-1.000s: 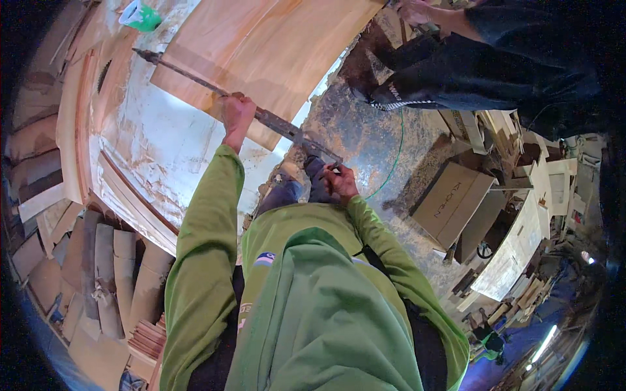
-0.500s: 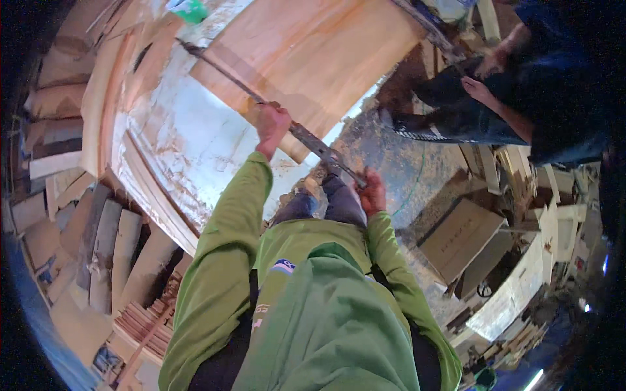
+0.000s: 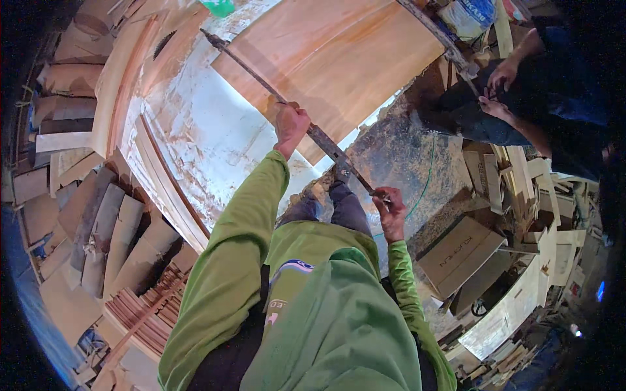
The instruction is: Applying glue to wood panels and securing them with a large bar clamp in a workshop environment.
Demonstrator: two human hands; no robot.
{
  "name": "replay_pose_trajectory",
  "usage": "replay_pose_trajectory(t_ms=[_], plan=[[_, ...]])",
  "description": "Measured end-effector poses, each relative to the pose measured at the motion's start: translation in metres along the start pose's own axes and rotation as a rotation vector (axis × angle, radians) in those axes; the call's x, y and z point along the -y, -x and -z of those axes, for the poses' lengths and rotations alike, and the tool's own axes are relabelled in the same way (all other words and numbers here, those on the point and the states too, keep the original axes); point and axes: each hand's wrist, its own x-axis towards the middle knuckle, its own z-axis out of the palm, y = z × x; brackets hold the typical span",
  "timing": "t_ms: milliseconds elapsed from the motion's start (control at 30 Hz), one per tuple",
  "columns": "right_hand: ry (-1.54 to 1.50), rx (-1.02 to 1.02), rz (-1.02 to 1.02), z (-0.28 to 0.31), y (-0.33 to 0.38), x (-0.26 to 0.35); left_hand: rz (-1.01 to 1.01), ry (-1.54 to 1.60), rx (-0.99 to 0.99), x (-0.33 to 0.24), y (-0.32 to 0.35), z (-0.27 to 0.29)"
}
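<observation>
A long, dark metal bar clamp (image 3: 331,151) lies slantwise across the near corner of a flat, reddish-brown wooden panel (image 3: 339,72). My left hand (image 3: 292,125) is closed around its bar near the panel's left edge. At the clamp's near end, my right hand (image 3: 392,214) pinches the screw handle between curled fingers. The far end of the bar reaches past the panel over a white, stained tabletop (image 3: 215,133). Along the panel's far right edge runs a second bar clamp (image 3: 433,29), with a co-worker's hands (image 3: 501,88) at its near end.
Curved wooden strips (image 3: 166,179) lie along the table's left edge. Stacked boards (image 3: 140,309) and rolled pieces (image 3: 120,228) fill the left side. To the right are a cardboard box (image 3: 460,254) and offcuts. A green container (image 3: 218,6) stands at the back.
My right hand has turned, its fingers now raised around the clamp's end. The co-worker's hands have come together at the second clamp's end. The whole view has shifted slightly.
</observation>
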Motion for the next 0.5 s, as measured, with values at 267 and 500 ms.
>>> replay_pose_trajectory(t_ms=[267, 500], plan=[[0.173, 0.007, 0.116, -0.013, 0.016, -0.015, 0.100, -0.002, 0.010, 0.006, 0.007, 0.006], [-0.412, 0.337, -0.345, 0.010, 0.001, -0.013, 0.051, -0.001, 0.015, 0.021, 0.004, 0.004]])
